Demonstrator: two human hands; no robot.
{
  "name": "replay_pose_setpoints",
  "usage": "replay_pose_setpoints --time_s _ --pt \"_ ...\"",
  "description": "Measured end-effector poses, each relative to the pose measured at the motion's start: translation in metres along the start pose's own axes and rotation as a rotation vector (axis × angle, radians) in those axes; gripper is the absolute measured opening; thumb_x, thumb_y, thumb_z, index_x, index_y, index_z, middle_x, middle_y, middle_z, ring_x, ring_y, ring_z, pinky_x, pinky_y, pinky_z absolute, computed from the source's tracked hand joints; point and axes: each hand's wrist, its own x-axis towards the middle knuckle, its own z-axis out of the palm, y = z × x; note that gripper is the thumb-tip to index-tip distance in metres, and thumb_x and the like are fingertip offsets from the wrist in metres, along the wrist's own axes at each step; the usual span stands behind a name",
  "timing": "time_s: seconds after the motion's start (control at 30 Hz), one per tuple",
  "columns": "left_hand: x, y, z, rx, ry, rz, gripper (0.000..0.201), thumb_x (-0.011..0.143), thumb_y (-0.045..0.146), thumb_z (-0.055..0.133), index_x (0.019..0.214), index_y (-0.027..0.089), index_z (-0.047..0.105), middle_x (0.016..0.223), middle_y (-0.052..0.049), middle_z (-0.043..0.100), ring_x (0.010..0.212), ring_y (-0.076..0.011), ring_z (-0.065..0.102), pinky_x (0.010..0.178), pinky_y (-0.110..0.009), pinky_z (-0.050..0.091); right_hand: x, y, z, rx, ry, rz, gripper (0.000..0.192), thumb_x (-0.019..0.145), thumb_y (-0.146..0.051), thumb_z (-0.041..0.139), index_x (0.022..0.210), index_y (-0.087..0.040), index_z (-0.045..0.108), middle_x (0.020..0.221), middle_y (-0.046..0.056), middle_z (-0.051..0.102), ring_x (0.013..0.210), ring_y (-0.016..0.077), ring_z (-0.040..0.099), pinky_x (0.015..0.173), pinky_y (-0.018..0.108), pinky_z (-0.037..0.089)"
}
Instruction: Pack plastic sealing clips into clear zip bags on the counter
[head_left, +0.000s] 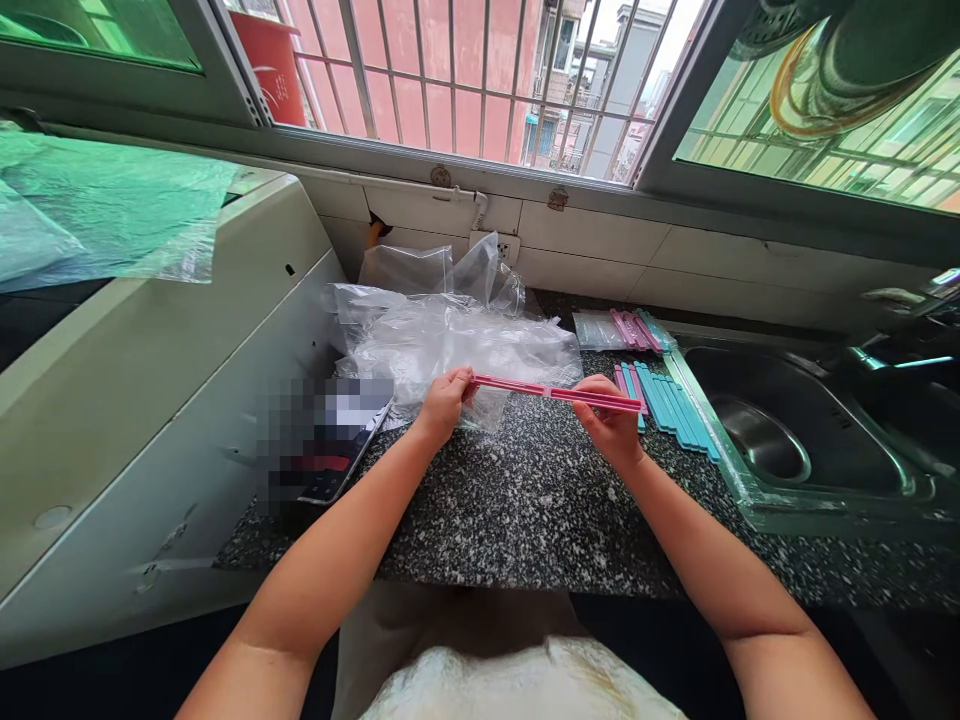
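Observation:
I hold a long pink sealing clip (555, 393) level over the speckled granite counter (525, 500). My left hand (444, 402) pinches its left end, and my right hand (611, 420) grips its right end. A small clear plastic bag (487, 405) hangs under the clip near my left hand. Behind it lies a pile of clear plastic bags (450, 335).
Several blue clips (675, 410) and a few pink ones lie beside the steel sink (787, 430) on the right. More pink and blue clips (637, 330) lie on a bag further back. A phone (337, 450) rests at the left by a white appliance (150, 400).

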Motion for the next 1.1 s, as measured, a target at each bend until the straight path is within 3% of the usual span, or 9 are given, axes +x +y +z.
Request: replay_pose_setpoints --time_s 0.67,1.1 --pt "-0.0003 0.0011 0.0027 0.073 0.000 -0.016 0.032 0.077 0.031 0.053 0.050 0.016 0.044 0.047 0.004 0.038 0.044 -0.0070 0.033 0.045 -0.021 0.027 -0.0019 0.0042 0.0033 0.025 0.043 -0.056 0.005 0.077 -0.022 0.061 0.081 -0.021 0.059 0.079 0.002 0.055 0.073 0.0147 0.054 0.059 0.028 0.046" --pt "-0.0043 0.0007 0.0066 0.088 -0.057 0.007 0.033 0.072 0.036 0.056 0.050 0.016 0.043 0.049 0.005 0.036 0.048 -0.0073 0.033 0.048 -0.021 0.028 -0.0024 0.0018 0.0084 -0.088 -0.058 -0.131 0.018 0.073 -0.031 0.066 0.086 -0.022 0.058 0.079 0.003 0.057 0.072 0.0159 0.056 0.062 0.031 0.050"
